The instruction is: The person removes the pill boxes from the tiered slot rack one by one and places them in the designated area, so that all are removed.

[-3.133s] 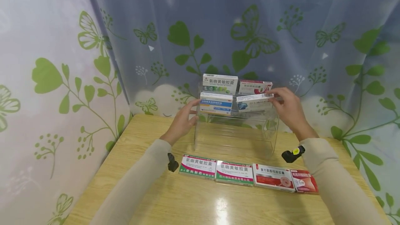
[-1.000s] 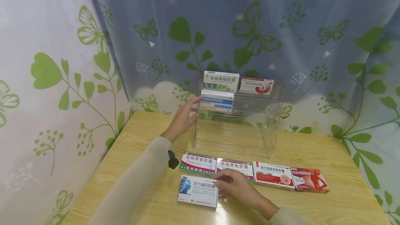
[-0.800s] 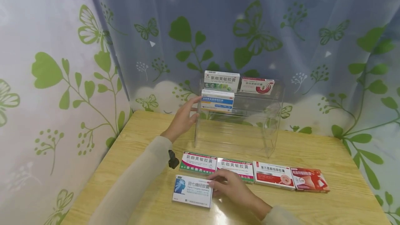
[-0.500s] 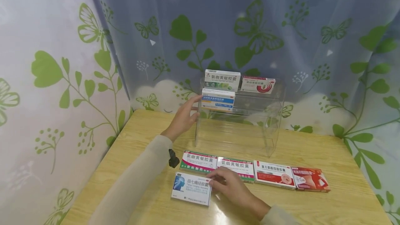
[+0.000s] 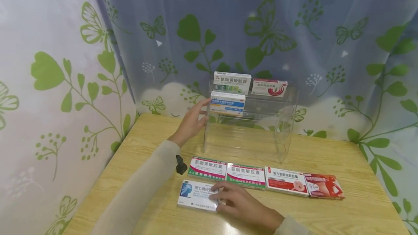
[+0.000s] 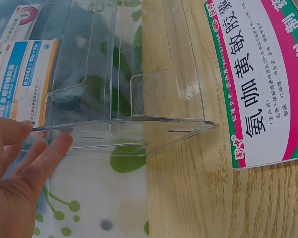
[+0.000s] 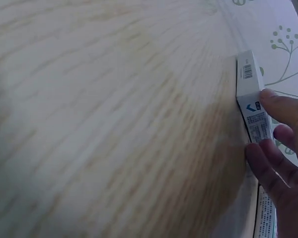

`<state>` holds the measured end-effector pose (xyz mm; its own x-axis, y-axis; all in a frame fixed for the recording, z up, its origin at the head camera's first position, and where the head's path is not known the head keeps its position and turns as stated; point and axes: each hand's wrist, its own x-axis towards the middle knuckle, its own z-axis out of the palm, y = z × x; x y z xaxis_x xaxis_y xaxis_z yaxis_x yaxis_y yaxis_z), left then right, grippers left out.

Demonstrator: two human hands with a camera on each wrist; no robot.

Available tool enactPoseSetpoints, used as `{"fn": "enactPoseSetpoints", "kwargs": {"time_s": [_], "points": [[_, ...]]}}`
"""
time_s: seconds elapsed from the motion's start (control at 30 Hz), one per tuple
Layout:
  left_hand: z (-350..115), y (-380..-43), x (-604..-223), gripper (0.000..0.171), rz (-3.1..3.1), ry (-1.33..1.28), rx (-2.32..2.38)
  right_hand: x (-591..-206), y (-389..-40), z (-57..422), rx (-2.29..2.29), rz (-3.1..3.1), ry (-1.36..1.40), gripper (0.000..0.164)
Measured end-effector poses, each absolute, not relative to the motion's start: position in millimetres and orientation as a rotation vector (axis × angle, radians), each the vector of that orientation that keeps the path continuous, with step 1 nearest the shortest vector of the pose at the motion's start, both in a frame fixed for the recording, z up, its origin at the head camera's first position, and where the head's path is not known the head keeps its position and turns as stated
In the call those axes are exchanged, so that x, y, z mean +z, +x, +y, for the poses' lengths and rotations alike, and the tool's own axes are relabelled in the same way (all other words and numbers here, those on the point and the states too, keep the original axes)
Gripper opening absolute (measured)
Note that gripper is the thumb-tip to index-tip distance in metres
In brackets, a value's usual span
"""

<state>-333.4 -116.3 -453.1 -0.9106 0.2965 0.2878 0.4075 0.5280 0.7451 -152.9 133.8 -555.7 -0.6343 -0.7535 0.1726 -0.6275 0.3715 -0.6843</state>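
My left hand [image 5: 190, 124] pinches the left side panel of a clear acrylic display stand [image 5: 248, 137]; thumb and fingers lie on either side of its edge in the left wrist view. Beside the fingertips, a blue-and-white medicine box [image 5: 227, 105] leans on the stand's second tier. A white medicine box [image 5: 196, 198] with a blue head picture lies flat on the table, left of my right hand [image 5: 240, 204]. The fingers of that hand are spread and touch the box's right end. In the right wrist view, this white box [image 7: 249, 82] shows its narrow sides next to the fingers.
On the stand's top tier are a green-and-white box [image 5: 232, 82] and a red-and-white box [image 5: 269, 88]. In front of the stand lie two pink-and-green boxes [image 5: 207, 168], a white-and-red box [image 5: 286, 181] and a red box [image 5: 324, 186]. A patterned curtain [image 5: 202, 39] hangs behind.
My right hand has brought the white box from the stand's second tier down to the table and slid it slightly left. Its fingers have since spread. The left hand stays on the stand.
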Motion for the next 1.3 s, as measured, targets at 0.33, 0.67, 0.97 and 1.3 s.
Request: {"fn": "enactPoseSetpoints", "kwargs": {"time_s": [0.33,0.67,0.97,1.3], "points": [[-117,-335,-453,0.072,-2.638,-0.606,-1.34,-555,-155,140,-0.955,2.58,-1.227,0.036],[-117,-334,-453,0.071,-2.642,-0.603,-1.34,-555,-155,143,-0.978,2.596,-1.187,0.035],[-116,-334,-453,0.073,-2.638,-0.611,-1.349,-555,-155,145,-1.008,2.581,-1.128,0.034],[-116,-334,-454,0.072,-2.643,-0.586,-1.36,-558,-156,145,-1.029,2.556,-1.093,0.034]]}}
